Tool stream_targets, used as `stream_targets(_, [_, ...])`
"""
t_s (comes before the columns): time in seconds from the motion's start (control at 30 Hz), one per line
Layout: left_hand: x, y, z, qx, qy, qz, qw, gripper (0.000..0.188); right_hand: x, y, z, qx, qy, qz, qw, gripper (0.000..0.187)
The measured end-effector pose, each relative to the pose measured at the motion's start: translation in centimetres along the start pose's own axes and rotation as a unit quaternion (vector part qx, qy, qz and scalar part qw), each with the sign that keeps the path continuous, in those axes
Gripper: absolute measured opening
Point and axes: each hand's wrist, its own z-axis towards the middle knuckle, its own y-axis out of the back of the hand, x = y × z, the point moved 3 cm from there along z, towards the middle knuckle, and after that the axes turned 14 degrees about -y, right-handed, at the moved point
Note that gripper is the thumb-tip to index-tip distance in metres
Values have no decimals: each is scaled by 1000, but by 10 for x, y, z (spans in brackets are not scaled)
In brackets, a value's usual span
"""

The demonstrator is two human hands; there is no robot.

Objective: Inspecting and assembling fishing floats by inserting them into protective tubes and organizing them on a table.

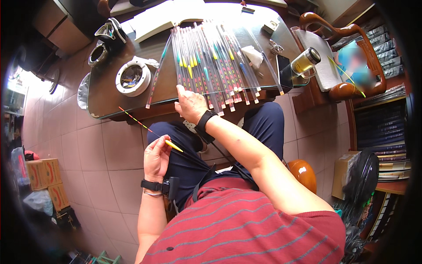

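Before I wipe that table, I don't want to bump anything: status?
Left hand pinching yellow float. Right hand beside clear tubes, hold unclear. In the way: tubes overhanging the table, round white container left of them.

Fishing float (174, 146) in the left hand (157, 156), float tubes (205, 72) beyond the right hand (192, 104).
On the tabletop (105, 97), the tubes overhang the edge near the right hand; an open book (154, 23) lies farther beyond, a container (132, 75) left, tissue (252, 57), smartphone (284, 75) and drinking bottle (304, 61) right, an armchair (347, 91) past them; the left hand sits left and nearer the body.
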Motion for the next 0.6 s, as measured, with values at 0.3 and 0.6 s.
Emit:
stream_targets(0.3, [-1, -3, 0, 9, 0, -1, 1000, 16, -94, 36, 43, -228, -50, -174, 957, 49])
stream_targets(0.6, [2, -2, -1, 0, -3, 4, 1000, 17, -88, 14, 36, -99, -65, -165, 979, 62])
